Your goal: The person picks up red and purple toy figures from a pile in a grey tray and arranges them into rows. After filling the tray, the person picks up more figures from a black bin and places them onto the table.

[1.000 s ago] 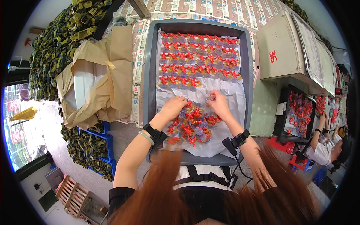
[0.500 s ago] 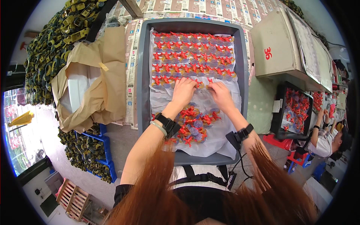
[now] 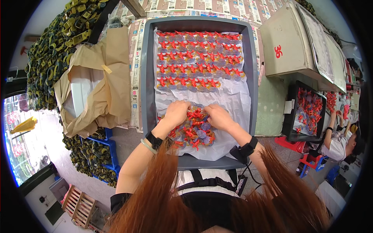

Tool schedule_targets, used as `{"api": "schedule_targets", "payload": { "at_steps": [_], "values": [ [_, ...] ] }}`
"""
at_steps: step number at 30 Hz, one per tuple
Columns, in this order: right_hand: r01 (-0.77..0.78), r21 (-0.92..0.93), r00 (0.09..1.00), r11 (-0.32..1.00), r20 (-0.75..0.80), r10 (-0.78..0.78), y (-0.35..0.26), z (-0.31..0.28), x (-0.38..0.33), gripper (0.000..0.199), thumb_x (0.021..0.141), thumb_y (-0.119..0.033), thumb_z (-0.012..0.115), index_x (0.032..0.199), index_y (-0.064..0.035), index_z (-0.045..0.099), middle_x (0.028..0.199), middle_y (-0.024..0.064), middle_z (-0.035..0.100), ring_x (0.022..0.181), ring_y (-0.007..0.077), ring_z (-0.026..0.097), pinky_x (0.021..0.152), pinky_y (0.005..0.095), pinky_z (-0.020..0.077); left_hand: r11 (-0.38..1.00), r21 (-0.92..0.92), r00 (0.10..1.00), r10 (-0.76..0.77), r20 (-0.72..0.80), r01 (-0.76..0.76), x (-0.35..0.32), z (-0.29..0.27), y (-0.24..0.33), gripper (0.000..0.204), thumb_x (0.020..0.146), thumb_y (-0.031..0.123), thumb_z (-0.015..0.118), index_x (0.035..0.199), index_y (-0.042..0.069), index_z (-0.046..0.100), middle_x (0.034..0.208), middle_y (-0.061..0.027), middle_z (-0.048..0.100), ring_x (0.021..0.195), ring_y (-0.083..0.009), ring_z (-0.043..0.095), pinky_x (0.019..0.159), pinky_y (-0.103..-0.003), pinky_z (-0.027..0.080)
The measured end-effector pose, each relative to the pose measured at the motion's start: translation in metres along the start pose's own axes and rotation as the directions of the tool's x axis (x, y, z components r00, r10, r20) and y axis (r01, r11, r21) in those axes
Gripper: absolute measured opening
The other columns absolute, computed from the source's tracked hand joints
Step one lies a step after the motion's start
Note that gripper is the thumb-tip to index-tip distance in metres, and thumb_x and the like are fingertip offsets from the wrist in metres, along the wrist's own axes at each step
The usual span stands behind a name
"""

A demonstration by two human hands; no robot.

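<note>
A loose pile of small red plastic figures (image 3: 194,134) with translucent purple and amber parts lies in the near half of a grey tray (image 3: 252,70). My left hand (image 3: 178,111) is at the pile's far left edge, fingers curled in against the figures. At the far right edge of the pile, my right hand (image 3: 218,116) has its fingers bent together on the figures. What either set of fingertips grips is hidden. Beyond my hands stand neat rows of the same figures (image 3: 194,70) on a white liner sheet (image 3: 235,99); the nearest row stops short of the right side.
Brown paper (image 3: 116,85) wraps a white thing left of the tray. Heaps of dark green and yellow parts (image 3: 46,70) and blue crates (image 3: 112,153) are farther left. On the right are a beige box (image 3: 287,42), a black tray (image 3: 289,128) of red pieces and another person (image 3: 336,143).
Both hands have come back toward me from the nearest row to the loose pile. Figures that were between my fingers now stand at the right end of that row.
</note>
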State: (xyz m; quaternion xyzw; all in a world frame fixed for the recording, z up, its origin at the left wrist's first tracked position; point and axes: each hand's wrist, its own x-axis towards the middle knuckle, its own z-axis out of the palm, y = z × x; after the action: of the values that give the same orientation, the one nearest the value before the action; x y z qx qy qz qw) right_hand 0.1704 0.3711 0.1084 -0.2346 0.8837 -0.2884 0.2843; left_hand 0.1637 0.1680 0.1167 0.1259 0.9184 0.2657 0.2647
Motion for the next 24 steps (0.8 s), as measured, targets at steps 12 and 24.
{"api": "schedule_targets", "payload": {
  "at_steps": [12, 24],
  "values": [
    [-0.064, 0.132, 0.997, 0.989, 0.056, 0.057, 0.010, 0.007, 0.000, 0.022, 0.064, -0.004, 0.064, 0.085, -0.0016, 0.061, 0.089, 0.0141, 0.061, 0.084, 0.0301, 0.057, 0.074, 0.0362, 0.0446, 0.958, 0.261, 0.968, 0.172, -0.184, -0.121, -0.015, 0.014, -0.009, 0.024, 0.069, 0.003, 0.055, 0.092, 0.007, 0.055, 0.088, -0.0066, 0.056, 0.091, -0.0270, 0.051, 0.077, -0.038, 0.041],
    [-0.162, 0.819, 0.970, 0.550, 0.030, 0.241, 0.034, -0.014, -0.018, 0.010, 0.081, -0.013, 0.057, 0.087, -0.0052, 0.054, 0.077, -0.0005, 0.056, 0.072, 0.0117, 0.057, 0.061, 0.0234, 0.0441, 0.944, 0.126, 0.952, 0.299, 0.068, -0.305, -0.002, 0.004, -0.032, 0.026, 0.070, -0.001, 0.052, 0.095, 0.006, 0.055, 0.095, -0.0092, 0.055, 0.094, -0.0281, 0.051, 0.080, -0.038, 0.041]
  ]
}}
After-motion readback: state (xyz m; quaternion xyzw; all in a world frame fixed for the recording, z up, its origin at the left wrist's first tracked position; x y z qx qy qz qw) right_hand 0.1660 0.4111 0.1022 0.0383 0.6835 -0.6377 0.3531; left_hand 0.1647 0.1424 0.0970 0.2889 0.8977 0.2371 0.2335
